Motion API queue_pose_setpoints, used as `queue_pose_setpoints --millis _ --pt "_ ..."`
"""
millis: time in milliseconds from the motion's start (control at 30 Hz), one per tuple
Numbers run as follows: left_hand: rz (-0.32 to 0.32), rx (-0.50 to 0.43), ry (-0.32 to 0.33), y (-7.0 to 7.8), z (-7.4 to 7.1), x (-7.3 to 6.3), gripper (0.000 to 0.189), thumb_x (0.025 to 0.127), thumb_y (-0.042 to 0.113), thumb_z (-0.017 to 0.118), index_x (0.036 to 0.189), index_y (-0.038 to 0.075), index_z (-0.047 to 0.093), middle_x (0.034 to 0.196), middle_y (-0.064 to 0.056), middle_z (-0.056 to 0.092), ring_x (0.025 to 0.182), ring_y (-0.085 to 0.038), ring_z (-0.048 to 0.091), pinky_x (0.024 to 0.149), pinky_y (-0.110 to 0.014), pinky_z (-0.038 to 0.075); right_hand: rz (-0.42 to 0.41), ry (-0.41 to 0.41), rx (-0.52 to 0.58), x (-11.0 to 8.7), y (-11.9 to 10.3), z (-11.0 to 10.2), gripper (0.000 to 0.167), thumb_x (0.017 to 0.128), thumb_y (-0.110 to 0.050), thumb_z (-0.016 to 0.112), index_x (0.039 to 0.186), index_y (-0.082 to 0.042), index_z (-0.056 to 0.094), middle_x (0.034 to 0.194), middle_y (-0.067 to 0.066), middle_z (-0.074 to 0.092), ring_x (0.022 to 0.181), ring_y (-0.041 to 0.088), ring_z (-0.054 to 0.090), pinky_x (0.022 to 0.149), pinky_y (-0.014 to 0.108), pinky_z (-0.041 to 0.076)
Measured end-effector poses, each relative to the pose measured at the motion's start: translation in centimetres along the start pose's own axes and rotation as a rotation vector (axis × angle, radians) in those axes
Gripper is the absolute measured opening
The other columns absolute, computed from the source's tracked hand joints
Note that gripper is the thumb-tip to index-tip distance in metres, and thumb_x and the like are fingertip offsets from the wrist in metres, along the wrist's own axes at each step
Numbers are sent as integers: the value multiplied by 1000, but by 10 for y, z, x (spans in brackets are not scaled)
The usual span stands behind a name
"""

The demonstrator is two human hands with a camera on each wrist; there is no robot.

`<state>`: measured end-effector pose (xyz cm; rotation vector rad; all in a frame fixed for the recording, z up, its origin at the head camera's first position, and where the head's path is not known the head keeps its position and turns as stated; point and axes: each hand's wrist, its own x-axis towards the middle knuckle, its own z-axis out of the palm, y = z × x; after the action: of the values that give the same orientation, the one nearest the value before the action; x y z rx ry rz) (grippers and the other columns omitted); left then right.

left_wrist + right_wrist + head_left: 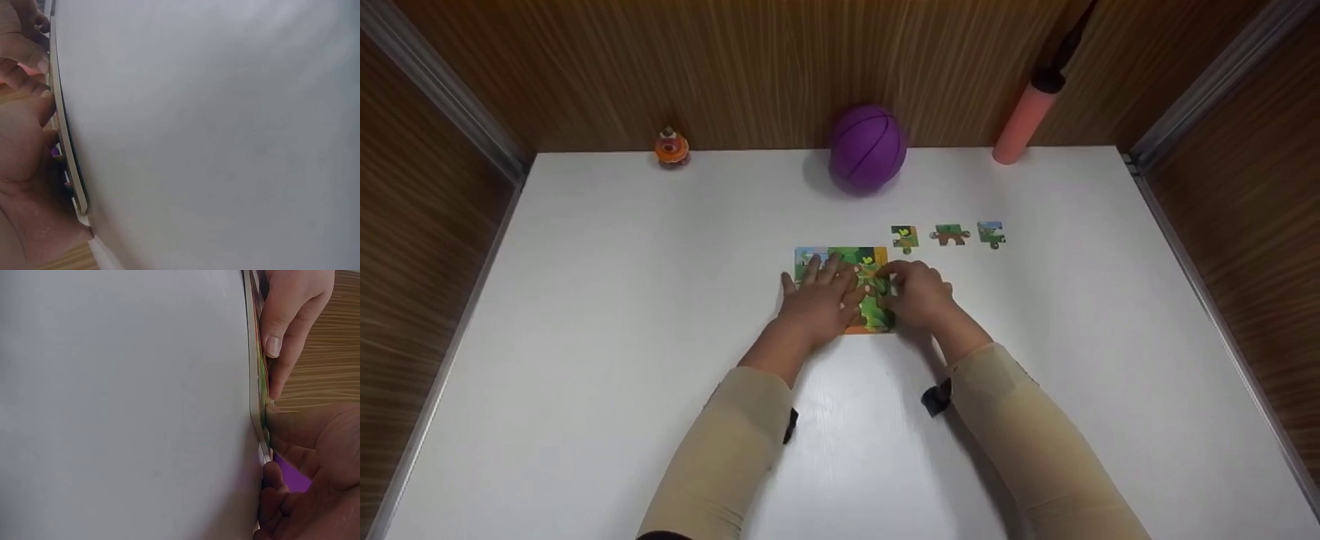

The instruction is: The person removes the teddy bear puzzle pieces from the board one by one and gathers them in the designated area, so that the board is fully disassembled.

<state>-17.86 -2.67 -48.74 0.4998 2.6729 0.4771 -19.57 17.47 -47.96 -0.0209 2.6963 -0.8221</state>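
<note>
Puzzle board (851, 259): a small framed jigsaw with an orange border is laid flat near the middle of the white table (585, 300), mostly covered by both hands; green picture parts are seen between the fingers.
Left hand (819, 300): it is spread flat, fingers straight, and pressed on the left part of the board; nothing is gripped. In the left wrist view the fingertips (39, 64) are seen resting on the board's thin edge.
Right hand (919, 294): its fingers are bent down onto the right part of the board, and a piece seems to be pressed into place there; whether a piece is pinched cannot be told.
Loose pieces: three are left in a row just beyond the board to the right, a left piece (904, 238), a middle piece (950, 235) and a right piece (991, 234), all apart from each other.
Progress: the board is judged largely filled; at least these three pieces remain to be fitted.
Far edge: a purple ball (868, 147), a small orange toy (671, 146) at the left and a leaning pink tube (1026, 116) at the right are stood by the wooden wall.
</note>
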Motion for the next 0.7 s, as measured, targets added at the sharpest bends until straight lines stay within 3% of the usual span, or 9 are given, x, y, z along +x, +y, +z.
queue_pose_setpoints --millis 133,367,700 --pt "-19 2 -19 -1 0 -1 74 112 56 39 173 26 10 179 -3 -3 163 -31 -10 123 -73 -3 -8 5 -13 1 0 0 42 96 -16 78 137 -17 70 112 10 65 105 31 57 100 58 39" --pt "-9 56 -47 -1 2 2 65 112 58 33 171 36 15 178 -3 -7 162 -32 -14 122 -75 -4 8 16 36 -1 -1 2 40 96 -16 79 135 -17 70 115 11 66 108 32 56 104 60 36" --pt "-42 8 -38 1 3 5 74 113 58 32 173 24 5 179 -1 -8 162 -30 -15 123 -71 -7 -38 71 128 -5 6 6 39 94 -9 79 132 -15 68 118 12 65 109 32 55 104 59 33"
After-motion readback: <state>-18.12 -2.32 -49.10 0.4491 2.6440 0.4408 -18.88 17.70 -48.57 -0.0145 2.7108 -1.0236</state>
